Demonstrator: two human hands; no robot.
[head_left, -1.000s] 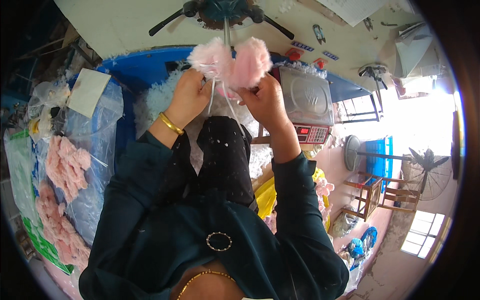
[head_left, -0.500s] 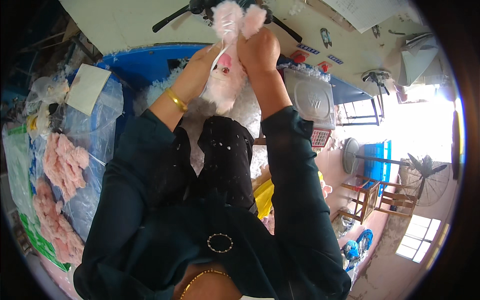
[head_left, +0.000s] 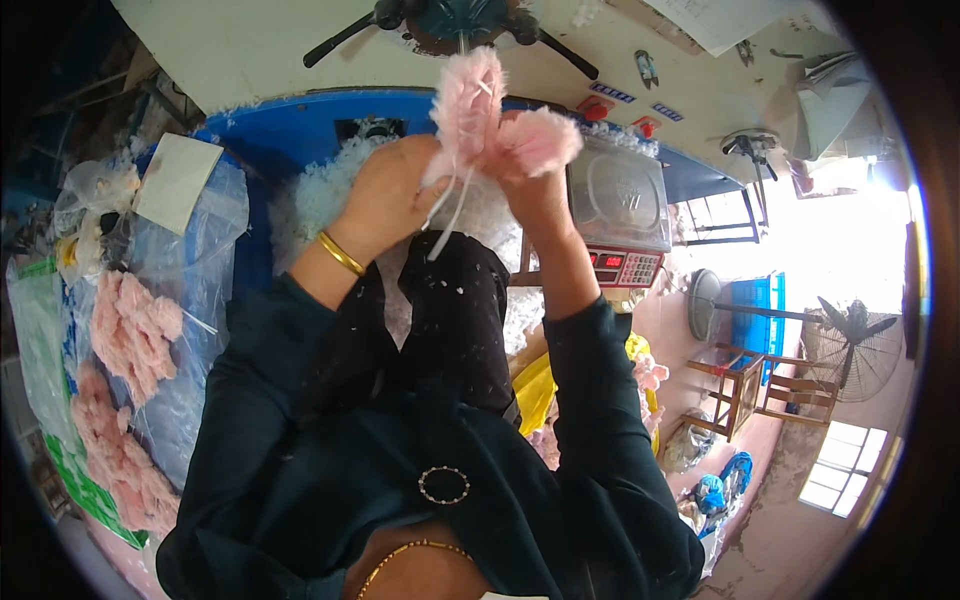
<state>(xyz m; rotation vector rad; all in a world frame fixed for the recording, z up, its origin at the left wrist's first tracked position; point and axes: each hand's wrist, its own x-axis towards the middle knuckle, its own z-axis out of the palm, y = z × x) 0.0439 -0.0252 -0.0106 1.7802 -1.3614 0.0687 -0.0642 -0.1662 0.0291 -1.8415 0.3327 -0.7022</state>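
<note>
Both hands are raised in front of the person and they hold 1 pink plush piece [head_left: 490, 125] between them. The left hand [head_left: 390, 190] is closed on its lower left side, and the right hand [head_left: 530, 185] grips the fluffy part on the right. A white string [head_left: 450, 210] hangs down from the plush between the 2 hands; it is probably attached to it, but the view is not sharp there. Behind the hands lies white stuffing [head_left: 320, 195] in a blue bin [head_left: 260, 125]. Just to the right stands a digital scale [head_left: 620, 215]. At the far left, clear plastic bags [head_left: 190, 270] hold more pink plush pieces [head_left: 130, 330].
</note>
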